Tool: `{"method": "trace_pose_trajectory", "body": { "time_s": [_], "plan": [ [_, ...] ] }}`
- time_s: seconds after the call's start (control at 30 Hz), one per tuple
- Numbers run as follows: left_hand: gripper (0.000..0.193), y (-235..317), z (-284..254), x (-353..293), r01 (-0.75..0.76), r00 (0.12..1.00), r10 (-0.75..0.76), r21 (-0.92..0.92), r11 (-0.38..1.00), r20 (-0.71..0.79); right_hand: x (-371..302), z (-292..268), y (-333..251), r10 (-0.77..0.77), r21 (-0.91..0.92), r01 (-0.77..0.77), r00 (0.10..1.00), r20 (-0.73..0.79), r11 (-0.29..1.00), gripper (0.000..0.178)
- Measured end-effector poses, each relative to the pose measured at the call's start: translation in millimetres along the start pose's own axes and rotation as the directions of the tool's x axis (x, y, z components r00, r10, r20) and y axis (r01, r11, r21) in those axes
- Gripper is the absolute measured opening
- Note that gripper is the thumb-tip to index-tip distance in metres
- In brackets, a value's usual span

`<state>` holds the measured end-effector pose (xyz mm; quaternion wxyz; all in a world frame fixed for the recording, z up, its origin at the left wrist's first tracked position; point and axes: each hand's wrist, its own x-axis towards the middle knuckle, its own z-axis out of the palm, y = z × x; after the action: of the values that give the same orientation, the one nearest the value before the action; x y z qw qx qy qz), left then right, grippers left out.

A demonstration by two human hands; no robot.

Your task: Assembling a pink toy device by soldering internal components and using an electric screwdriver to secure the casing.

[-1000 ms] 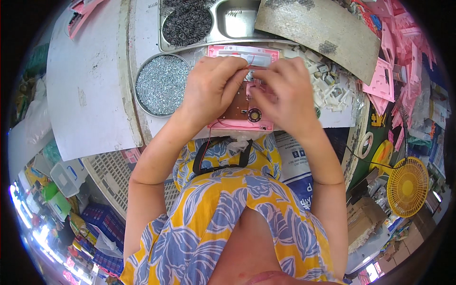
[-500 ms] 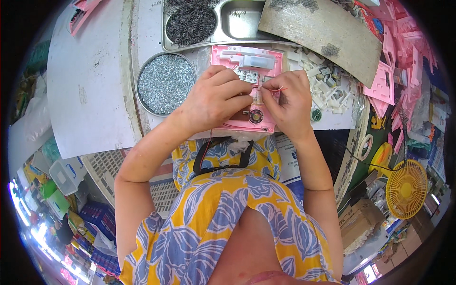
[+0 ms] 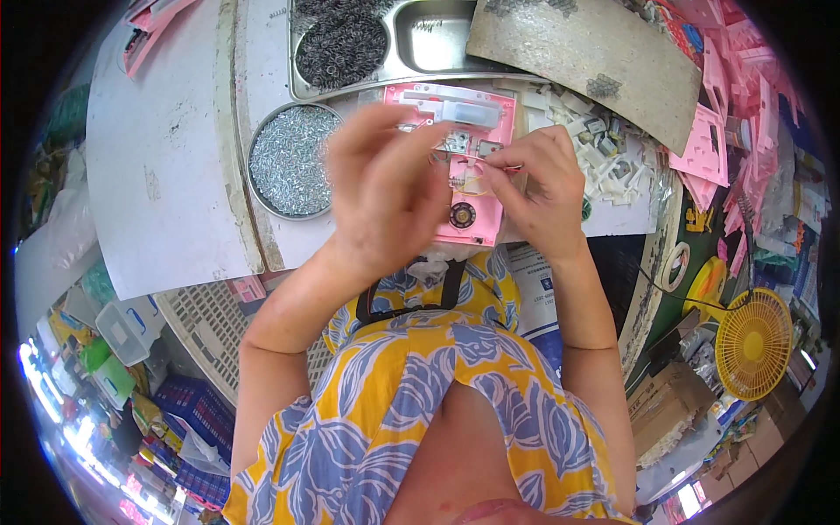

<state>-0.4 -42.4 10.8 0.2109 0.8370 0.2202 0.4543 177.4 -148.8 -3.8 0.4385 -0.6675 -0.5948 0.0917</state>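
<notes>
On the table in front of me lies an open pink plastic housing [image 3: 484,226]. A pale cylinder or block [image 3: 471,112] sits in its far part, and a round black part [image 3: 463,214] in its near part. Thin wires [image 3: 472,158] run across its middle. My right hand [image 3: 544,188] pinches these wires between thumb and forefinger at the housing's right side. Above the housing's left edge, my left hand [image 3: 382,197] is raised and smeared by motion; its fingers look bent, and whether they hold anything does not show. It hides part of the housing's left side.
A round dish of small silver screws [image 3: 289,162] stands to the left. Dark springs [image 3: 341,54] fill part of a metal tray [image 3: 437,44] at the back. A worn board [image 3: 595,66] overlaps that tray. White plastic parts [image 3: 617,175] and pink parts [image 3: 700,157] lie to the right.
My left hand has come up and away from the wires at the housing's middle, and is now blurred. The right hand stays almost in place, pinching the wires.
</notes>
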Motion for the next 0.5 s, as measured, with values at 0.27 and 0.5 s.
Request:
{"method": "trace_pose_trajectory", "body": {
  "time_s": [0.27,0.5],
  "plan": [
    [0.017,-11.3,17.7,38.8,0.521,0.616,-0.138,-0.270,0.810,0.776,4.2,-19.9,1.7,-0.108,0.041,0.109,0.994,-0.014,0.993,0.018],
    [0.016,-7.5,25.7,36.7,0.268,0.713,-0.047,-0.209,0.941,0.700,-18.7,-24.7,12.9,0.152,0.188,-0.149,0.988,-0.001,0.971,0.015]
  ]
}}
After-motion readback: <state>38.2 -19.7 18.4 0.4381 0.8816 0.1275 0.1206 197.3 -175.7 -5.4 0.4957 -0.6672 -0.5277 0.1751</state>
